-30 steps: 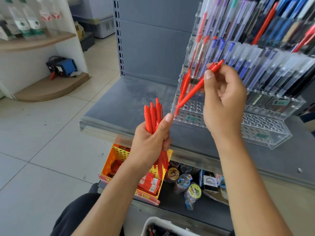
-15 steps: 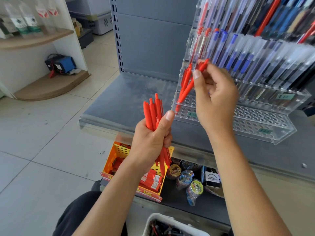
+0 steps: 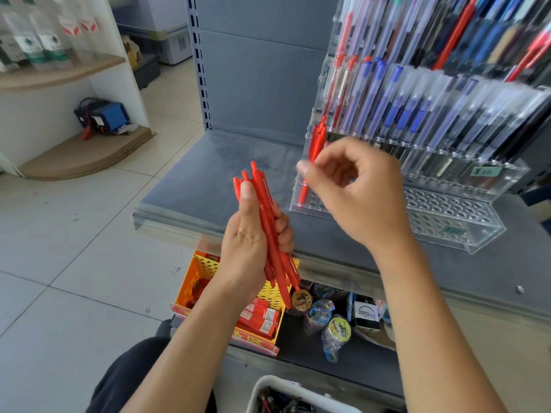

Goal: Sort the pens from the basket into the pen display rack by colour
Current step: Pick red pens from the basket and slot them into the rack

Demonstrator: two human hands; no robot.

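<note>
Left hand (image 3: 250, 248) gripping red pens (image 3: 269, 231), clear rack (image 3: 456, 216)

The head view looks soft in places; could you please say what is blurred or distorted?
In the head view the right hand is motion-blurred, fingertips smeared; the left hand and its red pens are sharp; the wide lens tilts the shelf upright.

The grey shelf (image 3: 214, 180) left of the pen display rack (image 3: 465, 234) lies bare, while red pens (image 3: 316, 141) crowd the rack's left-end holes.

Basket (image 3: 283, 384) cut off at bottom edge, right hand (image 3: 357, 198) blurred at fingertips, perhaps empty
</note>
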